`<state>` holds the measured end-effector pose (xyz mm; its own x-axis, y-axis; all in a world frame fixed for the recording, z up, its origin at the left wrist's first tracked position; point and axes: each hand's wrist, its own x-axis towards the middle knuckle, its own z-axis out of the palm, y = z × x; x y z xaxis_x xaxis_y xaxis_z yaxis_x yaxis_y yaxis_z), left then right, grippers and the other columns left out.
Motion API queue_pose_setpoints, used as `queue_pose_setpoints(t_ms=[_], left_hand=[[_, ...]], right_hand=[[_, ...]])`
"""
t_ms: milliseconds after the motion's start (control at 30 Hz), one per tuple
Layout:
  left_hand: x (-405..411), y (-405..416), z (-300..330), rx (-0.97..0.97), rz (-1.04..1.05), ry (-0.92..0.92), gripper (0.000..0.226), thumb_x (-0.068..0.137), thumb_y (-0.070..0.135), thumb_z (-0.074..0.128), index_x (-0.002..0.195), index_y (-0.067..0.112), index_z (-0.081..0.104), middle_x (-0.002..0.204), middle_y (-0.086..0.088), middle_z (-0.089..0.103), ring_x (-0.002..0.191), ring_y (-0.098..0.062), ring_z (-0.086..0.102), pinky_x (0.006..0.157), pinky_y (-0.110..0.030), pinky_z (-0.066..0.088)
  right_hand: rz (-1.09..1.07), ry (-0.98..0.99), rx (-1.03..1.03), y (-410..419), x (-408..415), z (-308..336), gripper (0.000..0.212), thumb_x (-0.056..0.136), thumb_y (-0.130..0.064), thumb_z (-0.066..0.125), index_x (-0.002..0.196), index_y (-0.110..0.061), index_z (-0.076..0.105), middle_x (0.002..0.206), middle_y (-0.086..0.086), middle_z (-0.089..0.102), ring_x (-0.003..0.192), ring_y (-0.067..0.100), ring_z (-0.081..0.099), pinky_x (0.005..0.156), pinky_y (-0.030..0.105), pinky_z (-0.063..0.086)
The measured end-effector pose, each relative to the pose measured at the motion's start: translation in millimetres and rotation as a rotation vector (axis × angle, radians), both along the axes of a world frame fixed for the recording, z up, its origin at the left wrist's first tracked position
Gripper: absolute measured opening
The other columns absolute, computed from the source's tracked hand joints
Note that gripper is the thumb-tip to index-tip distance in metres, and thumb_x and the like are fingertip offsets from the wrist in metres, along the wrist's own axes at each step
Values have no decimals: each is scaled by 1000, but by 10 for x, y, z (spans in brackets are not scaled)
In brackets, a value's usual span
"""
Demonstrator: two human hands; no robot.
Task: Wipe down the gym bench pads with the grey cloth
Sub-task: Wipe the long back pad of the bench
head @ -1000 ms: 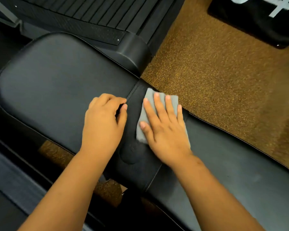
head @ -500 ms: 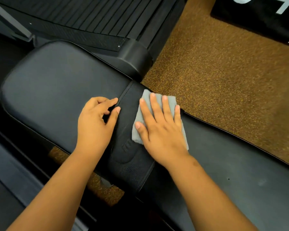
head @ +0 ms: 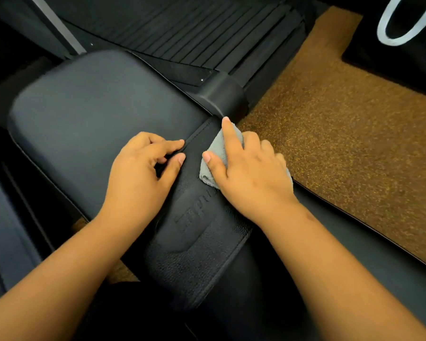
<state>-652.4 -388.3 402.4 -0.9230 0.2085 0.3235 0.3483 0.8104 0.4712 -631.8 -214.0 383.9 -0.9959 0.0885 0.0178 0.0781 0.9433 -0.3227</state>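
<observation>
Looking down, we see the grey cloth (head: pixel 215 157) bunched under our right hand (head: pixel 252 173), lying on the black textured band (head: pixel 202 244) that crosses the counter between its two pads; most of the cloth sits beneath the palm, with a folded edge showing at nine o'clock of the hand, between thumb and index finger. The index finger points toward twelve o'clock, its tip reaching the far edge of the band, while the other fingers (head: pixel 266 146) are curled down over the cloth toward the counter's far side, gathering it; the thumb presses its near edge. Half a second ago that hand lay flat with all fingers spread on a flat, squarish cloth; now the cloth is crumpled and the hand is half clenched around it. Our left hand (head: pixel 138 173) rests at nine o'clock of the cloth, just beside it but not touching it, on the large smooth pad (head: pixel 84 119); its fingers are loosely bent, holding nothing, with index fingertip and thumb tip at the seam where pad meets band, much as before. The second pad (head: pixel 354 242) runs off toward four o'clock. Brown speckled floor (head: pixel 342 131) lies at two o'clock, ribbed black matting (head: pixel 194 28) at twelve.
</observation>
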Motion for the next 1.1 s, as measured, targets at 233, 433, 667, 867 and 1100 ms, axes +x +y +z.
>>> queue_pose_setpoints(t_ms=[233, 433, 667, 867, 1100], left_hand=[[15, -3, -53, -12, 2, 47, 22, 87, 29, 66, 108, 29, 73, 88, 16, 55, 88, 4, 52, 71, 1, 33], [10, -24, -77, -43, -9, 102, 22, 88, 33, 63, 108, 33, 71, 86, 15, 53, 77, 12, 51, 68, -2, 33], [-8, -76, -112, -64, -36, 151, 22, 92, 32, 61, 111, 30, 71, 101, 6, 58, 82, -7, 55, 70, -21, 34], [-49, -53, -100, -62, -68, 151, 16, 91, 24, 63, 95, 13, 74, 98, -10, 59, 86, -32, 61, 79, -46, 51], [-72, -45, -97, 8, -75, 126, 18, 91, 23, 63, 106, 17, 73, 104, -7, 61, 90, -27, 62, 82, -42, 51]], right_hand=[[45, -17, -7, 12, -21, -13, 72, 94, -67, 16, 154, -29, 0, 137, 9, 36, 121, 32, 38, 95, 50, 35], [91, -69, -36, 49, -57, -20, 72, 93, -68, 13, 153, -31, -3, 145, 7, 30, 132, 31, 31, 101, 50, 31], [43, -82, -35, 28, -67, -22, 71, 92, -70, 14, 152, -36, -2, 153, 8, 24, 139, 32, 26, 110, 51, 28], [-33, -13, 100, -176, 183, -47, 69, 97, -61, 12, 154, -26, -4, 159, 6, 14, 145, 30, 16, 114, 51, 19], [145, -46, 67, -183, 588, -68, 64, 95, -61, 11, 151, -38, -11, 161, -11, -14, 148, 15, -17, 119, 46, -8]])
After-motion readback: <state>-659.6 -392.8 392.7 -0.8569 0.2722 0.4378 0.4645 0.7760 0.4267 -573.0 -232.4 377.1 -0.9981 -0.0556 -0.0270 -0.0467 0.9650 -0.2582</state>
